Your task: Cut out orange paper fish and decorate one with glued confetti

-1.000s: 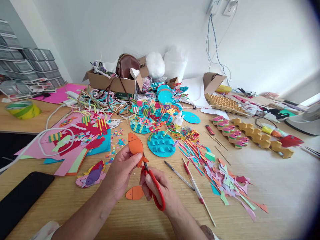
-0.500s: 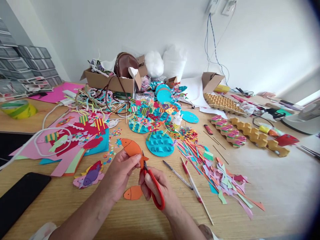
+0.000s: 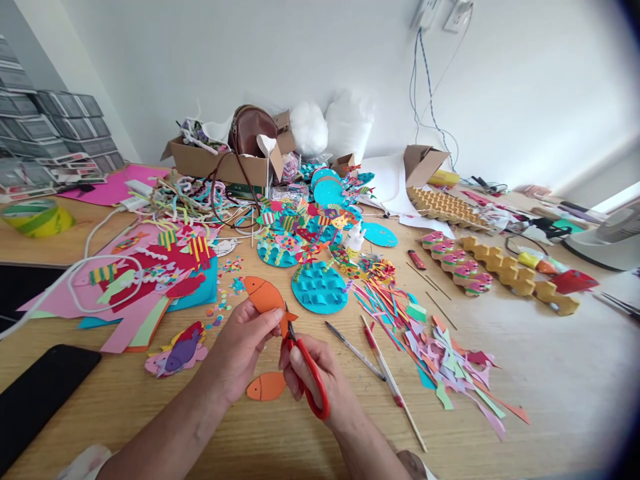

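Observation:
Pinched between the thumb and fingers of my left hand (image 3: 249, 340) is an orange paper fish (image 3: 263, 295), its head pointing up and left. My right hand (image 3: 313, 373) grips red-handled scissors (image 3: 316, 385), whose blades meet the fish beside its tail. Below the hands, a second orange paper fish (image 3: 265, 386) lies flat on the table, partly covered by my right hand's fingers. Left of my left wrist is a small pile of cut paper fish (image 3: 177, 352) in purple, pink, red and yellow. A round blue base with curled strips (image 3: 320, 288) sits just beyond the hands.
A pen (image 3: 354, 350) and a wooden stick (image 3: 400, 393) lie right of the scissors, near paper scraps (image 3: 457, 367). Coloured paper sheets (image 3: 135, 320) and a black phone (image 3: 43, 407) are at left. Behind stand a glue bottle (image 3: 354, 240) and a cardboard box (image 3: 220, 165).
Almost nothing differs. Both hands, the orange fish and the scissors hold nearly the same position, with only a very slight shift of the view.

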